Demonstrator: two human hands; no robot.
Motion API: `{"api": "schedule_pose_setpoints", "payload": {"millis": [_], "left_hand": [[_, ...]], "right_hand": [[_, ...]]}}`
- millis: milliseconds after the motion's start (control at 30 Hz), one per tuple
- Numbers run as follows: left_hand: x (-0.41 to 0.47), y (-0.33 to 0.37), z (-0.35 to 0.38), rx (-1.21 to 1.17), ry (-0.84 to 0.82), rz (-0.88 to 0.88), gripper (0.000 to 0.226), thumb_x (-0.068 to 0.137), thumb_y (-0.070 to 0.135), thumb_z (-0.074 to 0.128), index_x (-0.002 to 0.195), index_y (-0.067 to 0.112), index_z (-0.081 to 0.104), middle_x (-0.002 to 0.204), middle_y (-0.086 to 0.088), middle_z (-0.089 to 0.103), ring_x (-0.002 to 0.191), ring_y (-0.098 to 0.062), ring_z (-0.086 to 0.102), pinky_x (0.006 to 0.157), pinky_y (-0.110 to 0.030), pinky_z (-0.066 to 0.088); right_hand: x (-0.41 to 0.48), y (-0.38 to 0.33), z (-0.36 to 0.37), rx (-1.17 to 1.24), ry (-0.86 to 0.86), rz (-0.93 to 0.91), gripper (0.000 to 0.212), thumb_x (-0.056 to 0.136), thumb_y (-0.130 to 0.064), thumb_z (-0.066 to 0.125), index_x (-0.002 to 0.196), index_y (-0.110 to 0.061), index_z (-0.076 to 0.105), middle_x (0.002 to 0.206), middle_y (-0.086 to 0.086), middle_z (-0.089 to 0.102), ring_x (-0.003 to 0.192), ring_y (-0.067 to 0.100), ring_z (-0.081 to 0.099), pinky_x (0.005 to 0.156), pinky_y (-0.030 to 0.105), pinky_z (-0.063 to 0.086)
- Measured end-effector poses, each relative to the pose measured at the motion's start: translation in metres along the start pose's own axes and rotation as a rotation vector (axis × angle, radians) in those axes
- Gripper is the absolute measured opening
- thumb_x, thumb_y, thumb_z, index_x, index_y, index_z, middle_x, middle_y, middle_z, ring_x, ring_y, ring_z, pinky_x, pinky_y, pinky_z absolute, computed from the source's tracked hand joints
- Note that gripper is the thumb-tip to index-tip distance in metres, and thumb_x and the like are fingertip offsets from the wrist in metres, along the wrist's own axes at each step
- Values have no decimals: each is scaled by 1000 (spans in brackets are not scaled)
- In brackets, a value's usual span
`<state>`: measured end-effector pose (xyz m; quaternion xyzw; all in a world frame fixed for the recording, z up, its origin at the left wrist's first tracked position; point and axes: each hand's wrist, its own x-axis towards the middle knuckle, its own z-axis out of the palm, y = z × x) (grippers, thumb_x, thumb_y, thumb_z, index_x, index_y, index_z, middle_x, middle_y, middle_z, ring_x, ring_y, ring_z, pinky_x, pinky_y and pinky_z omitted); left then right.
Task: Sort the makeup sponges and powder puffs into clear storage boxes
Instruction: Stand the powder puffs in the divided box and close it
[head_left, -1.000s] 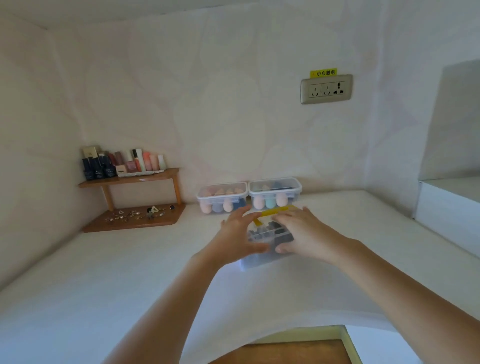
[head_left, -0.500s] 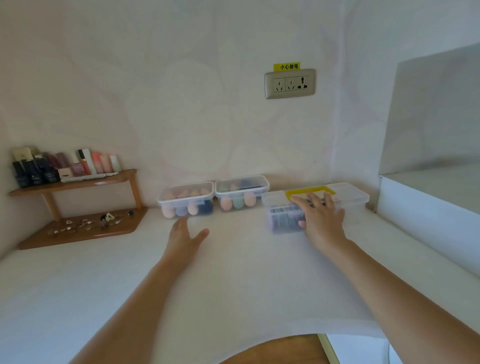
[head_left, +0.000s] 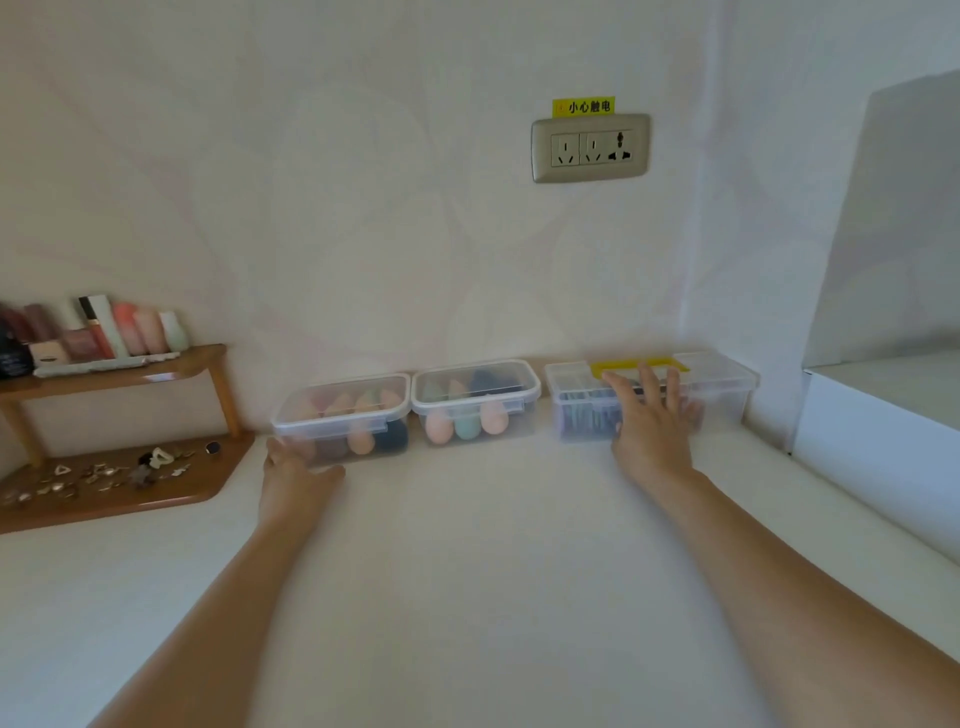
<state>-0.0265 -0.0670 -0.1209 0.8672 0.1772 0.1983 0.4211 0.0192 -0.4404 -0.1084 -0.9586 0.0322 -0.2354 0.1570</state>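
Three clear lidded boxes stand in a row against the back wall. The left box (head_left: 343, 418) holds pink, orange and dark egg-shaped sponges. The middle box (head_left: 476, 401) holds peach, teal and dark sponges. The right box (head_left: 722, 389) has a yellow handle (head_left: 618, 366) and dark flat puffs inside. My right hand (head_left: 652, 415) lies on the front and lid of the right box with fingers spread. My left hand (head_left: 296, 475) reaches the lower left corner of the left box, fingers extended and touching it.
A wooden corner shelf (head_left: 119, 364) at the left carries cosmetic bottles above and small jewellery on its base (head_left: 104, 478). A wall socket (head_left: 590, 148) sits above the boxes. A white ledge (head_left: 883, 415) rises at the right. The white tabletop (head_left: 467, 571) stretches in front.
My right hand pushed the yellow-handled box from the table's middle back to the wall beside the other two. My left hand let go of it and moved left to the left box.
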Motion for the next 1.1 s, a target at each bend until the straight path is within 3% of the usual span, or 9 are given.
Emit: {"api": "schedule_pose_setpoints", "payload": {"millis": [133, 233, 333, 567, 667, 733, 800, 900, 1100], "left_hand": [[15, -2, 10, -86, 10, -60, 79, 70, 46, 67, 132, 6, 38, 121, -17, 53, 106, -36, 56, 89, -41, 46], [30, -15, 17, -74, -53, -69, 83, 66, 69, 57, 123, 10, 42, 113, -18, 56, 96, -30, 59, 88, -48, 51], [29, -10, 17, -18, -58, -53, 58, 81, 38, 65, 125, 7, 41, 110, -10, 53, 100, -31, 56, 91, -43, 47], [24, -6, 17, -12, -11, -47, 50, 82, 25, 64, 123, 5, 44, 113, -18, 56, 97, -34, 57, 88, -47, 49], [18, -2, 20, 78, 45, -48, 64, 78, 20, 70, 130, 2, 37, 121, -19, 51, 108, -38, 53, 86, -44, 44], [17, -1, 19, 70, 44, -59, 65, 78, 20, 71, 130, 3, 36, 123, -20, 50, 109, -39, 52, 88, -45, 45], [18, -1, 19, 72, 47, -44, 65, 77, 21, 71, 130, 3, 36, 124, -20, 51, 108, -38, 53, 90, -47, 46], [17, 1, 19, 66, 40, -59, 65, 78, 19, 69, 131, 2, 35, 125, -21, 50, 109, -39, 52, 90, -46, 45], [13, 5, 17, 56, 10, -61, 76, 81, 19, 67, 143, 5, 25, 130, -22, 50, 113, -39, 52, 93, -45, 45]], "right_hand": [[23, 4, 18, 17, 32, -44, 72, 89, -1, 48, 149, -33, 23, 161, 3, 4, 147, 33, -7, 116, 50, 3], [37, 6, 28, 41, 37, -64, 73, 90, 1, 46, 149, -34, 22, 161, 1, 3, 147, 31, -8, 116, 48, 1], [48, 9, 34, 92, 27, -88, 73, 90, 4, 45, 149, -35, 24, 161, 0, 3, 147, 29, -9, 117, 48, 1], [53, 8, 36, 169, 57, -105, 74, 88, 7, 45, 149, -29, 26, 162, 2, -2, 148, 28, -9, 117, 43, 0], [46, -1, 29, 257, 264, -142, 63, 83, 9, 51, 140, -15, 43, 155, 15, 22, 144, 31, 16, 113, 46, 19], [39, -10, 28, 286, 384, -278, 43, 70, 13, 56, 110, -3, 60, 122, 20, 53, 117, 35, 46, 94, 46, 41], [30, -20, 28, 319, 220, -427, 24, 71, 11, 53, 87, -5, 60, 94, 12, 59, 91, 33, 55, 75, 36, 44], [17, -31, 35, 264, -137, -549, 28, 82, 4, 47, 99, -9, 65, 103, 3, 63, 98, 22, 58, 78, 27, 41], [11, -34, 33, 264, -221, -485, 34, 91, -6, 43, 115, -19, 62, 119, -4, 61, 107, 14, 57, 85, 27, 45]]}}
